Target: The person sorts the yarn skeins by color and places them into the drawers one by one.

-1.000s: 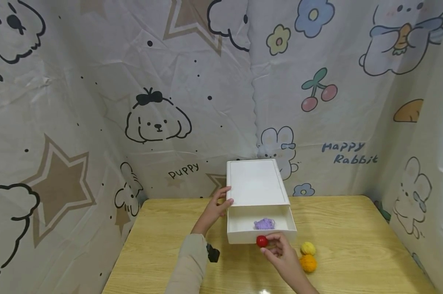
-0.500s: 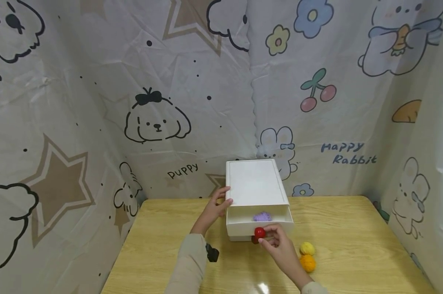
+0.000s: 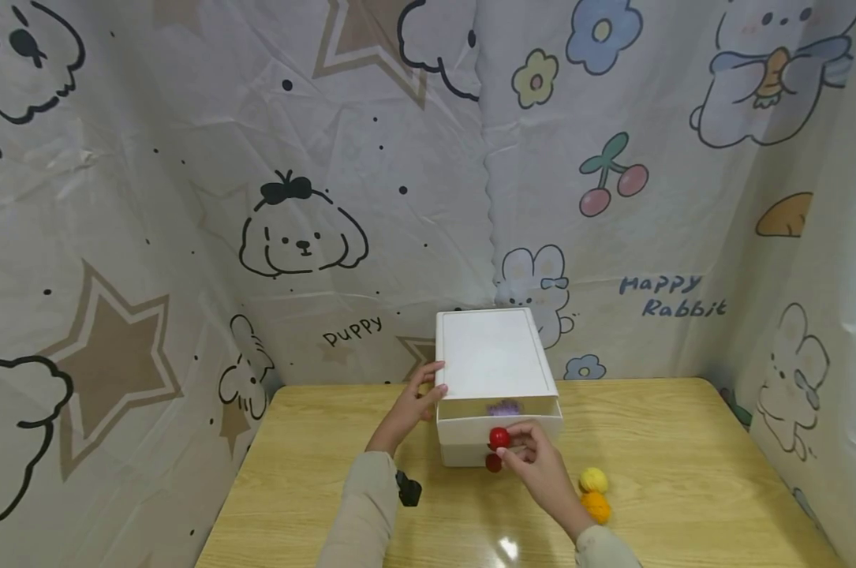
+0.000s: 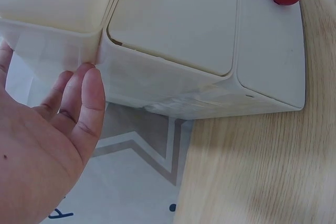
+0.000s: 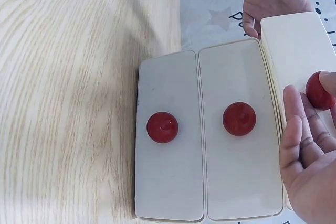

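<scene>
A white drawer cabinet (image 3: 495, 355) stands at the back of the wooden table. Its top drawer (image 3: 463, 430) sticks out partway, and a purple yarn ball (image 3: 503, 408) shows inside, mostly hidden by the drawer front. Thumb and finger of my right hand (image 3: 541, 465) pinch that drawer's red knob (image 3: 499, 439). In the right wrist view, two lower drawers with red knobs (image 5: 239, 119) sit flush in the cabinet. My left hand (image 3: 409, 406) rests against the cabinet's left side; in the left wrist view its fingers (image 4: 92, 98) lie extended along the wall by the top drawer.
To the right of the right forearm, a yellow yarn ball (image 3: 594, 480) and an orange yarn ball (image 3: 596, 507) lie on the table (image 3: 676, 457). Printed cloth (image 3: 399, 237) hangs behind the cabinet and along both sides. A black object (image 3: 409, 489) is at the left wrist.
My right hand has moved away from me with the knob, and the top drawer has slid further into the cabinet. Less of the purple yarn ball shows. The left hand stays put.
</scene>
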### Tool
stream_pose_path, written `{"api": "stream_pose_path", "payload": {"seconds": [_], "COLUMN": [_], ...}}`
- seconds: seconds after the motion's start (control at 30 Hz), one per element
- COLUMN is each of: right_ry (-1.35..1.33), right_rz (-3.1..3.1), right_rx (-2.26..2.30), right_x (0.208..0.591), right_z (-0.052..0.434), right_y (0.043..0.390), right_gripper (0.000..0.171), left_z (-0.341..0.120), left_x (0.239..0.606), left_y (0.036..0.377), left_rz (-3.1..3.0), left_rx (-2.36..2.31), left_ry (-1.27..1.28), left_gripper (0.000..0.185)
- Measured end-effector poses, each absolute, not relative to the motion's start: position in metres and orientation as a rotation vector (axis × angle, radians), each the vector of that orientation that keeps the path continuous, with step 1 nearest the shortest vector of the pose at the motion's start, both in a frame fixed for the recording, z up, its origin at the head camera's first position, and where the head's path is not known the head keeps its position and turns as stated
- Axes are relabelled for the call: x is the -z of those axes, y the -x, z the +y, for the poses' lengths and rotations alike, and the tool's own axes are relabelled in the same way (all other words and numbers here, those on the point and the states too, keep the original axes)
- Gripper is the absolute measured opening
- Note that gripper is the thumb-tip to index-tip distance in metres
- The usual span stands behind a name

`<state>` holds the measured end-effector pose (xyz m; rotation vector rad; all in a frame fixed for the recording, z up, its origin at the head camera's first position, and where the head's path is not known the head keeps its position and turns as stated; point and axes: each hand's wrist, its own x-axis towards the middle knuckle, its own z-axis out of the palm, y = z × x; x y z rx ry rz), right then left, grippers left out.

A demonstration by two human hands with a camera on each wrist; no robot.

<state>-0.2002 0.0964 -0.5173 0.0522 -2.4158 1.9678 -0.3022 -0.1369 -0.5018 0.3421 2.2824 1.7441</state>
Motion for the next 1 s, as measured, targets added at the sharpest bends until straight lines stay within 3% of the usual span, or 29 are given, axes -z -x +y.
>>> {"api": "stream_pose_path", "payload": {"seconds": [0.63, 1.0], "right_ry": [-0.115, -0.126], "right_rz": [-2.396, -2.38], "right_rx": [-2.124, -2.126], "right_x": [0.518, 0.519], "right_z": [0.099, 0.099], "right_y": [0.218, 0.222], "right_gripper": [0.032, 0.03], "left_z": [-0.14, -0.141], "left_x": [0.487, 0.502], "left_y": [0.295, 0.302], "left_rz": [2.265, 2.268], "left_rx": [-1.725, -1.749], "left_ry": [-0.384, -0.353], "left_gripper": [0.053, 0.052]}}
